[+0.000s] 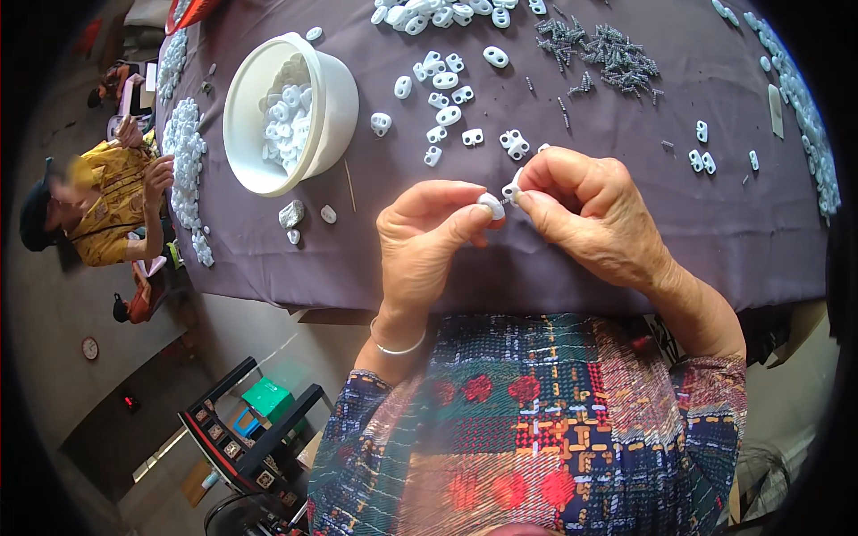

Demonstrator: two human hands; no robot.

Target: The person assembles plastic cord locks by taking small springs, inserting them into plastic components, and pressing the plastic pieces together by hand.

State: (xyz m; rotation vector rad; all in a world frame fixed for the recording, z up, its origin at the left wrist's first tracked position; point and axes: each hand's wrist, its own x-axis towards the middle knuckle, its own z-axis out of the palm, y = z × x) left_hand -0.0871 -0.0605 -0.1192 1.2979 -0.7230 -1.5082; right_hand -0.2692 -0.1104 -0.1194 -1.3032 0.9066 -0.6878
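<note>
Dark tablecloth [617, 129] lay below. Over its near side, the left hand [422, 239] pinched a white oval piece [492, 207], the right hand [608, 214] a holed piece [510, 190]; the spring [503, 201] between risked popping out if either pinch slipped.

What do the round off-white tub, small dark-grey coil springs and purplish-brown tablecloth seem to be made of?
Tub: probably plastic, smooth with a soft sheen. 
Coil springs: likely metal wire, greyish, judging by their fine ridged turns. 
Tablecloth: seemingly fabric with a faint sheen, since it creases softly; fibre unclear.
</note>
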